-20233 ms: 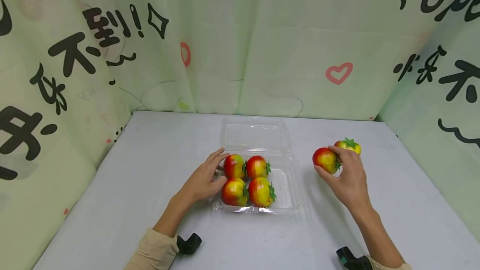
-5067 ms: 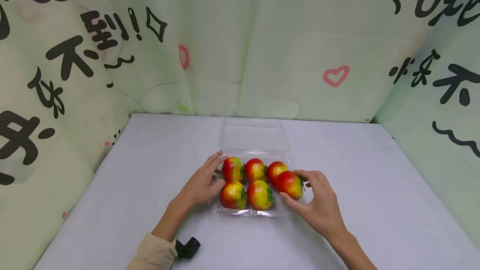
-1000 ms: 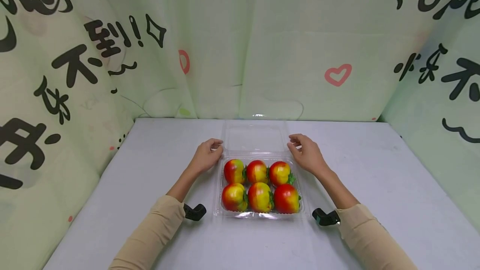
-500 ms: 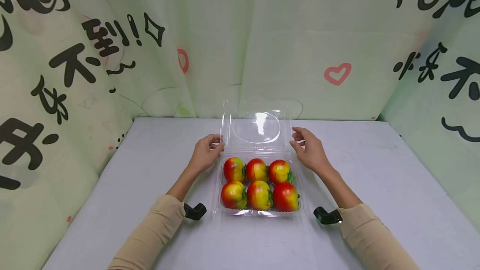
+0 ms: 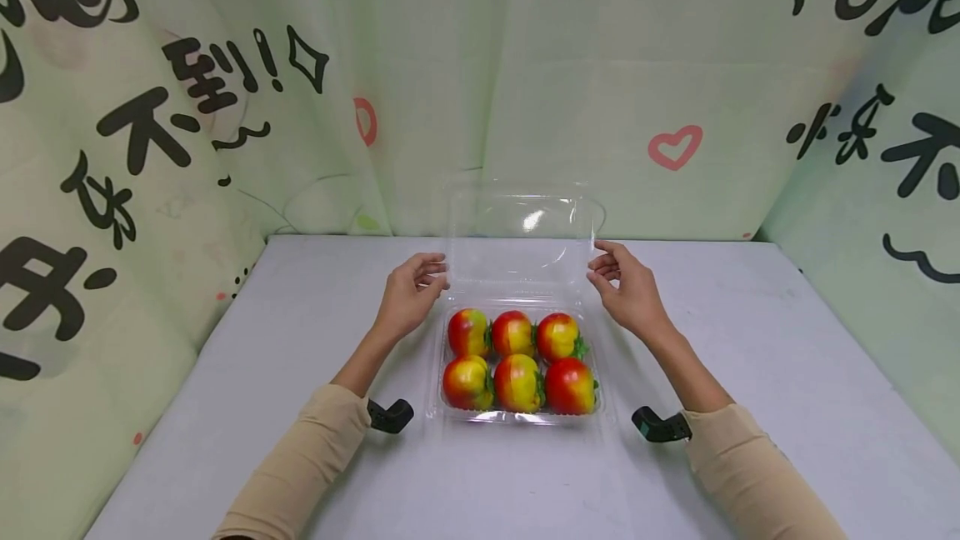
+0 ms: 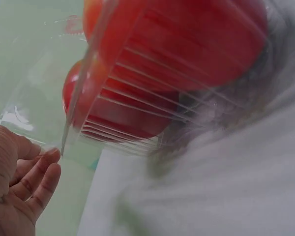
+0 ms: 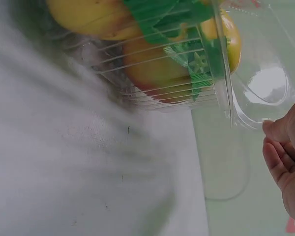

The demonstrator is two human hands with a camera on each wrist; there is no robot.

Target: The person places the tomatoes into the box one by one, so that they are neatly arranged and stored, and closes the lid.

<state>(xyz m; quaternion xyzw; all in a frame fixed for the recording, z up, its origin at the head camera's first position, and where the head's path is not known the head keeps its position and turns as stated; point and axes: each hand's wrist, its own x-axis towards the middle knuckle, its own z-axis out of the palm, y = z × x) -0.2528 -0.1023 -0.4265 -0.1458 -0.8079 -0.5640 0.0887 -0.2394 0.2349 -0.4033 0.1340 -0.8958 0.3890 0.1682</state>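
A clear plastic clamshell box (image 5: pixel 441 394) stands on the table, its tray filled with two rows of red-and-yellow fruits (image 5: pixel 517 383) with green leafy tops. Its hinged lid (image 5: pixel 517 261) is tilted up at the back. My left hand (image 5: pixel 408 297) pinches the lid's left edge between thumb and fingers, as the left wrist view also shows. On the opposite side, my right hand (image 5: pixel 630 288) pinches the lid's right edge; in the right wrist view thumb and index finger meet at it. Through the ribbed tray wall, red fruit (image 6: pixel 137 108) shows on the left and yellow fruit (image 7: pixel 157 73) on the right.
A white table (image 5: pixel 337 273) carries the box. Pale green curtains (image 5: pixel 570 90) with black lettering and pink hearts hang behind and at both sides. Dark wrist-worn cameras (image 5: pixel 390 417) sit at the cuffs of tan sleeves (image 5: pixel 300 465).
Earlier the right hand set fruits into the tray while the left hand was at its left side. Both hands then moved to the lid, which has swung up from lying flat.
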